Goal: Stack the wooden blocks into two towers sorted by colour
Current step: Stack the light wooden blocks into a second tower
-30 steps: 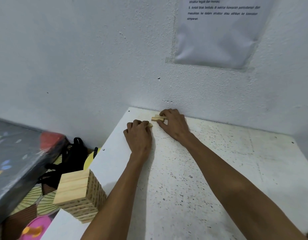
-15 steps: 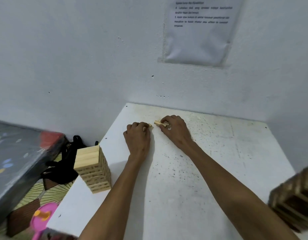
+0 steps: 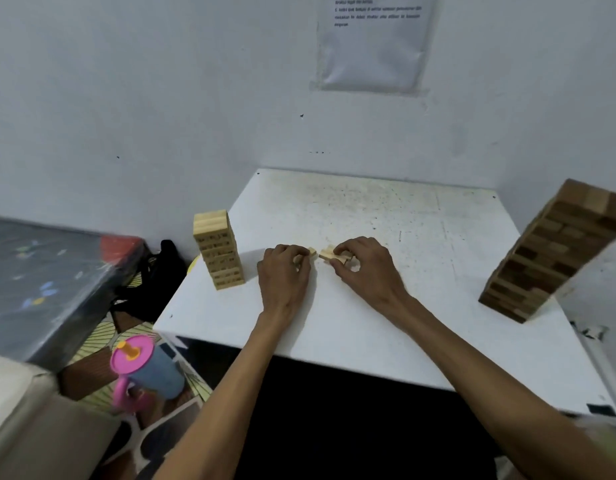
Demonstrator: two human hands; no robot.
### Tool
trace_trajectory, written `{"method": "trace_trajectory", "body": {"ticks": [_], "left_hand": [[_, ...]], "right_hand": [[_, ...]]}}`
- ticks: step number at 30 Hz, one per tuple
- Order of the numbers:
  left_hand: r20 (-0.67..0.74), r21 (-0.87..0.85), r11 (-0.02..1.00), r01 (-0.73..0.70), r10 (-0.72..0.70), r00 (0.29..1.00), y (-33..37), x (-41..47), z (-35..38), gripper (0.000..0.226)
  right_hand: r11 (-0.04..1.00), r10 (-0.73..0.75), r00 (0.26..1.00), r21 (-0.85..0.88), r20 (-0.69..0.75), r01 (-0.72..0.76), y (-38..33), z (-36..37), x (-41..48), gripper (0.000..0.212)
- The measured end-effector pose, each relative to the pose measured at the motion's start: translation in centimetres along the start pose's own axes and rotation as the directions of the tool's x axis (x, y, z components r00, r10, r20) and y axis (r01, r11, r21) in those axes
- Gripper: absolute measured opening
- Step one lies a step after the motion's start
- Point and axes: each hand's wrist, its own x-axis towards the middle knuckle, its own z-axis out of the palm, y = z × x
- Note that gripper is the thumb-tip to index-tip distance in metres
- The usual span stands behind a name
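Note:
On the white table [image 3: 403,323] a light wooden tower [image 3: 218,249] stands at the left edge and a dark brown tower [image 3: 556,251] stands at the right. My left hand [image 3: 284,275] is curled around a light block [image 3: 311,251] whose end pokes out past the fingers. Just to its right, my right hand [image 3: 363,265] pinches light wooden blocks [image 3: 331,255] between thumb and fingers, low over the table's middle. How many blocks each hand holds is hidden by the fingers.
A sheet of paper [image 3: 372,43] hangs on the white wall behind the table. Left of the table lie a dark mattress [image 3: 40,282], a black bag [image 3: 154,282] and a blue cup with a pink lid [image 3: 144,368] on the floor.
The view has pulled back and tilted down, so both towers show fully. Both hands, still holding light blocks, have come from the far edge towards the table's middle.

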Motion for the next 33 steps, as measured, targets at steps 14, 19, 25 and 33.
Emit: {"method": "trace_trajectory", "body": {"ticks": [14, 19, 25, 33], "left_hand": [[0.144, 0.008, 0.997, -0.079, 0.077, 0.986, -0.3, -4.8, -2.4, 0.016], [0.259, -0.022, 0.990, -0.138, 0.139, 0.956, -0.2, -4.9, -3.1, 0.043], [0.399, -0.020, 0.978, -0.207, 0.198, 0.895, -0.3, -4.1, -2.9, 0.065], [0.461, -0.036, 0.972, -0.234, 0.224, 0.859, 0.1, -3.5, -3.6, 0.065]], "right_hand": [[0.998, -0.030, 0.979, 0.052, 0.202, 0.020, -2.2, -1.6, -6.9, 0.037], [1.000, -0.025, 0.975, -0.011, 0.221, 0.028, -1.5, -2.1, -6.5, 0.045], [0.999, 0.027, 0.967, 0.028, 0.255, -0.035, -1.2, -2.2, -5.9, 0.036], [0.991, 0.108, 0.979, 0.056, 0.173, -0.119, -0.1, -2.4, -5.5, 0.028]]}}
